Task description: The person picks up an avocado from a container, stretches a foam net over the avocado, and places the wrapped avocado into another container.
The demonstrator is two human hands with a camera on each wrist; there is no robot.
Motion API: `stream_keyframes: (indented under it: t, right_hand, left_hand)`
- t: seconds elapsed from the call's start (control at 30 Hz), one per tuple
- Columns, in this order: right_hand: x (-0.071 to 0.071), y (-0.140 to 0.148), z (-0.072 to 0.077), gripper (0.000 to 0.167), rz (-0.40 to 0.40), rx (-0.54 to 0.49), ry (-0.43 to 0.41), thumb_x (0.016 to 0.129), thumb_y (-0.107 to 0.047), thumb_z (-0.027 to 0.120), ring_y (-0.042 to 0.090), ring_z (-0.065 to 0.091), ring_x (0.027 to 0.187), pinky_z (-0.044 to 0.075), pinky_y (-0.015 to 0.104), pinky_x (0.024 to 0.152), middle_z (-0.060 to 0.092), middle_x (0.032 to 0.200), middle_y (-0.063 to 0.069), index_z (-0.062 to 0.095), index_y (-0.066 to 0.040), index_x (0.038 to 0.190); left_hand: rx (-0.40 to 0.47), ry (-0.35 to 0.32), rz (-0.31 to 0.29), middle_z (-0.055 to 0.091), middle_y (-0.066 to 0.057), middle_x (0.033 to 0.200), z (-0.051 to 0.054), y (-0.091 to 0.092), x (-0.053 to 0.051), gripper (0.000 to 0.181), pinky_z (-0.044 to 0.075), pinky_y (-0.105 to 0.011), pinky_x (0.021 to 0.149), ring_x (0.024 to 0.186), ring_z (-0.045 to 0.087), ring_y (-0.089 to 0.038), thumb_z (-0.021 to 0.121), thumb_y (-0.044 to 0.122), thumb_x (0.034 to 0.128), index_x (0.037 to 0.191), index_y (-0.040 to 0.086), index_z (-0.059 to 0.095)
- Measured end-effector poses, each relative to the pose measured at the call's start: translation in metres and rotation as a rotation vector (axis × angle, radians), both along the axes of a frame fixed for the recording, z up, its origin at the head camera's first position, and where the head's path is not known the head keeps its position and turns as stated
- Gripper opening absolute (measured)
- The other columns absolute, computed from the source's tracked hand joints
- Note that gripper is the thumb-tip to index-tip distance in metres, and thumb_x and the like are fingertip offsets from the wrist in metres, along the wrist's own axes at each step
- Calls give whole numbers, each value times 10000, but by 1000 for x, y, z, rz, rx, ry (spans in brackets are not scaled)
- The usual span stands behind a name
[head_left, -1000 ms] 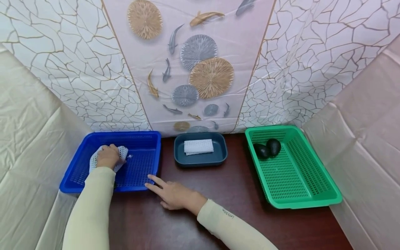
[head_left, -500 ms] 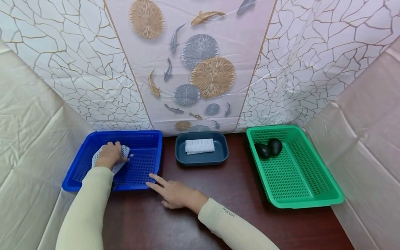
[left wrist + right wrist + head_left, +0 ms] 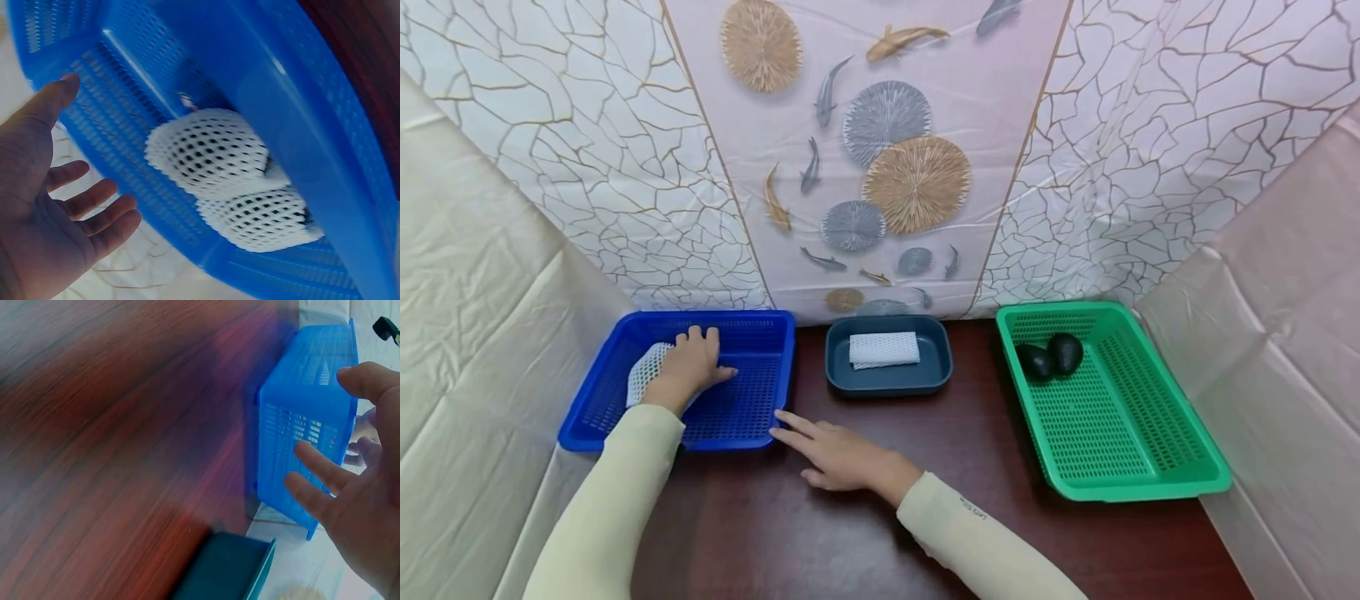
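In the head view my left hand [image 3: 688, 367] hovers over the blue basket [image 3: 737, 445], fingers straight and holding nothing. Two objects in white foam net sleeves lie side by side in that basket; the left wrist view shows a larger sleeved object [image 3: 206, 150] and another sleeved object [image 3: 256, 219], dark through the mesh holes. Empty space separates them from the left fingers. My right hand [image 3: 842, 457] has its fingers extended at the basket's front right corner; whether they touch the rim, I cannot tell.
A dark teal tray [image 3: 889, 390] holds a folded white foam net [image 3: 884, 350] in the middle. To the right stands a green basket [image 3: 1150, 490] with two dark avocados, one avocado [image 3: 1036, 362] beside another avocado [image 3: 1064, 353]. A patterned cloth backdrop [image 3: 917, 183] rises behind.
My left hand has come off the sleeved object and shifted right, its fingers now spread. The right hand stays by the basket's corner; the whole view has drifted slightly.
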State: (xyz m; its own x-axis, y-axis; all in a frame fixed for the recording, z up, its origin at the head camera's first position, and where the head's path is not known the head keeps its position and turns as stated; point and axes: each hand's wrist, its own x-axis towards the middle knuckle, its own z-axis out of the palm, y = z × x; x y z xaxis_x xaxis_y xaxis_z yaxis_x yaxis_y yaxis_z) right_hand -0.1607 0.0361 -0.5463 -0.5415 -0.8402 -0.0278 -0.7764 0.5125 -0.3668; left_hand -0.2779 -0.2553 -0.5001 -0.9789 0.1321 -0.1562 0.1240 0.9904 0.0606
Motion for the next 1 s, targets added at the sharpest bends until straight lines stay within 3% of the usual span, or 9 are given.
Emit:
stream_keyframes:
  t: [0.27,0.5,0.83,1.0]
  right_hand:
    - [3,45,13,725,-76,38,119,1012,-293,650,287,337,1537,337,495,1219,222,1722,41,293,-185,1633]
    - [3,86,26,725,-197,73,88,1007,-285,667,368,194,1583,252,606,1228,212,1725,27,305,-222,1632]
    - [1,137,42,721,-317,63,138,995,-261,688,412,231,1565,277,662,1193,238,1716,69,336,-205,1622]
    - [0,161,53,721,-376,36,188,982,-247,705,414,254,1558,298,667,1179,255,1708,98,361,-170,1611]
  left_hand:
    - [15,105,-84,459,-409,1346,13,25,13,824,495,-674,920,1204,503,-591,748,432,925,1430,-119,401]
    - [53,201,-161,505,-360,1326,18,46,30,786,491,-664,957,1186,538,-553,743,434,934,1440,-84,436]
    - [79,268,-237,525,-325,1356,26,81,51,765,526,-630,926,1206,567,-504,702,468,960,1470,-46,454]
    - [117,293,-274,530,-293,1367,21,102,62,734,543,-598,910,1204,569,-468,692,468,969,1464,-23,463]
